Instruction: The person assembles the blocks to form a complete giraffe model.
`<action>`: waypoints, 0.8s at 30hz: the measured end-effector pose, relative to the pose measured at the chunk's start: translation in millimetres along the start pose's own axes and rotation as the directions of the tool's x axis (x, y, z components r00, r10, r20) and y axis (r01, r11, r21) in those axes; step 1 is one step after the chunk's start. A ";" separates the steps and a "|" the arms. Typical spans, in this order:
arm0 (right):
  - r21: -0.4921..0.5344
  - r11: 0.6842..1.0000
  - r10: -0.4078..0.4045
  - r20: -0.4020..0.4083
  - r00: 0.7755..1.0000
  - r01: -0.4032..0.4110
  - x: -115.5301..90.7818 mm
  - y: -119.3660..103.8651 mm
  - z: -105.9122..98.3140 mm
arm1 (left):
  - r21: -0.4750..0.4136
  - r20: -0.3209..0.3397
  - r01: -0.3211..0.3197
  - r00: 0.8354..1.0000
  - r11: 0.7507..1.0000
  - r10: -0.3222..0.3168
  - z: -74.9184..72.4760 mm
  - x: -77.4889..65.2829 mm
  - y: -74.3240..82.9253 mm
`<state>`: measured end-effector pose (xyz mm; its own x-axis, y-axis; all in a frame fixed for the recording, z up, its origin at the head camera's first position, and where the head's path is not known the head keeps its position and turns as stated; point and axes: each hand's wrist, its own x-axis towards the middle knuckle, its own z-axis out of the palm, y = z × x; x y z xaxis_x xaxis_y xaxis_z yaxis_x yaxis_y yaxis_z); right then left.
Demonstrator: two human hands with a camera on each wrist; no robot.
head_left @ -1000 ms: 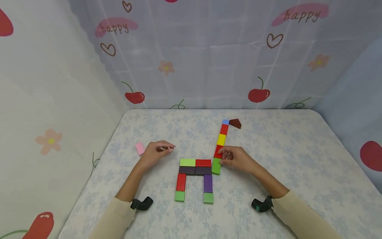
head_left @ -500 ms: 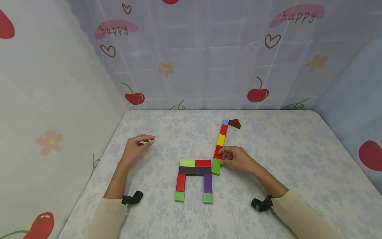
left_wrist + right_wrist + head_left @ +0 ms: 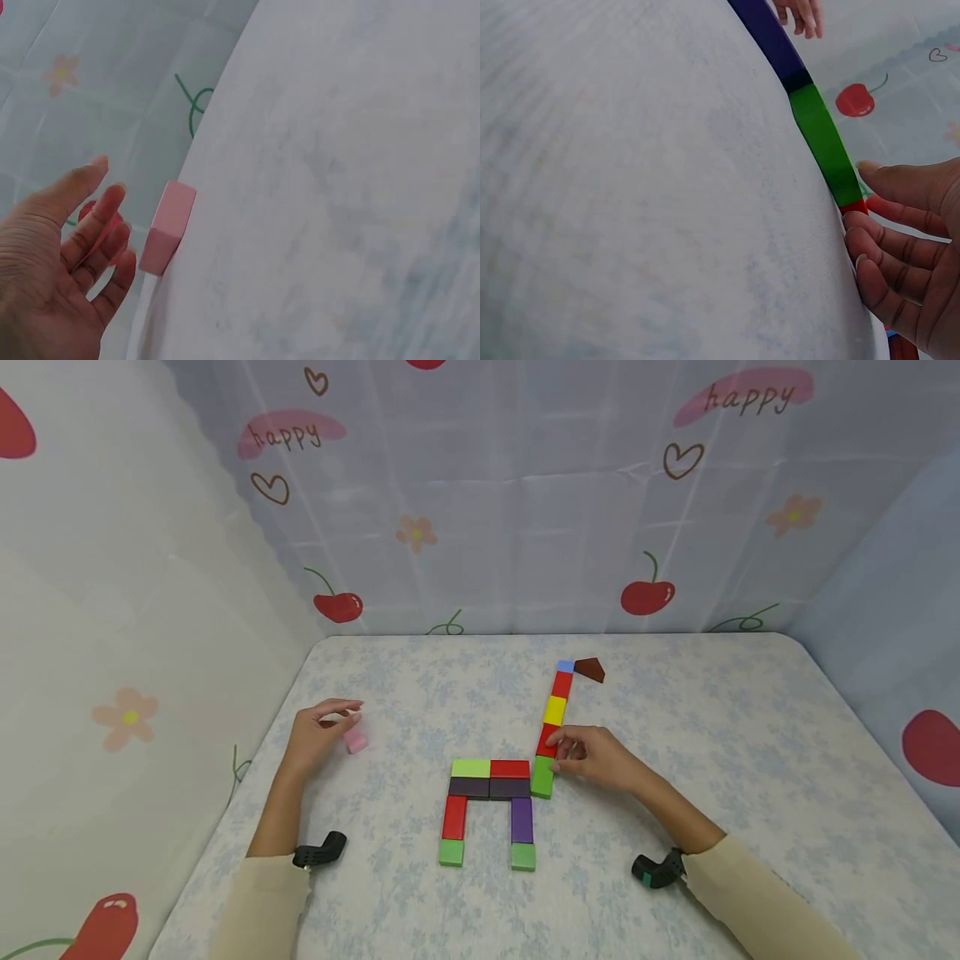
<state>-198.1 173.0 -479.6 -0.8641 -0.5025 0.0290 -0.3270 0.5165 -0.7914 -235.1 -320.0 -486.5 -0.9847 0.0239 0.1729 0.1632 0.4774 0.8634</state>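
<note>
My left hand [image 3: 315,739] hovers at the left side of the table, its fingers loosely bent with nothing between them. Just beyond its fingertips is a pink block [image 3: 169,227], partly covered by the hand in the head view. My right hand [image 3: 600,757] has its relaxed fingertips against a column of blocks, where a green block [image 3: 542,778] meets a red block [image 3: 545,740]. Above these the column continues with a yellow block [image 3: 555,710], another red block [image 3: 562,684] and a small blue block [image 3: 566,666]. A brown angular block [image 3: 590,669] adjoins the top.
Left of the column, lime [image 3: 471,768] and red [image 3: 510,768] blocks lie along two dark blocks [image 3: 469,788]. Below hang two legs, a red block [image 3: 453,817] and a purple block [image 3: 521,820], each ending in a green block [image 3: 451,853]. A patterned cloth covers the table [image 3: 630,910].
My left hand has moved left, away from the block figure and back past the pink block, whose right part shows again. The right hand stays in place at the column.
</note>
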 end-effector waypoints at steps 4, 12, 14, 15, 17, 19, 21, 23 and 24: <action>-0.008 1.000 0.001 -0.001 1.000 -0.001 0.3 -0.2 -0.1 | 0.029 0.044 -0.012 0.999 1.000 0.011 -11.0 -2.0 -5.5; -0.017 1.000 0.001 0.001 1.000 -0.001 0.1 0.2 0.2 | 0.106 0.182 -0.006 0.983 0.994 -0.013 -26.0 -4.4 -15.9; -0.017 1.000 0.003 0.002 1.000 -0.003 0.0 0.5 0.1 | 0.115 0.217 0.011 0.976 0.993 -0.036 -27.6 -4.8 -17.3; -0.017 1.000 0.004 0.000 1.000 -0.004 0.0 0.5 0.1 | 0.120 0.232 0.019 0.972 0.993 -0.046 -28.2 -4.8 -17.7; -0.018 1.000 0.002 -0.001 1.000 -0.002 0.2 1.2 0.1 | 0.119 0.263 0.029 0.963 0.992 -0.059 -29.9 -5.2 -18.3; -0.019 1.000 0.004 -0.004 1.000 -0.004 0.3 1.5 0.3 | 0.119 0.294 0.041 0.953 0.992 -0.075 -31.5 -5.9 -18.8; -0.022 1.000 0.001 -0.005 1.000 -0.001 0.3 2.1 0.8 | 0.119 0.324 0.042 0.943 0.992 -0.079 -33.0 -6.9 -19.0; -0.021 1.000 0.000 -0.002 1.000 0.000 0.0 2.3 1.6 | 0.120 0.363 0.011 0.930 0.993 -0.054 -34.3 -7.8 -18.7; -0.021 1.000 0.000 -0.002 1.000 0.000 -0.2 2.4 1.9 | 0.117 0.379 -0.006 0.925 0.993 -0.039 -34.2 -8.6 -17.8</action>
<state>-198.0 173.0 -482.6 -0.8648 -0.5012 0.0306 -0.3351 0.5306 -0.7786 -227.5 -358.8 -487.1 -0.9402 0.3365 -0.0534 0.1609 0.5766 0.8011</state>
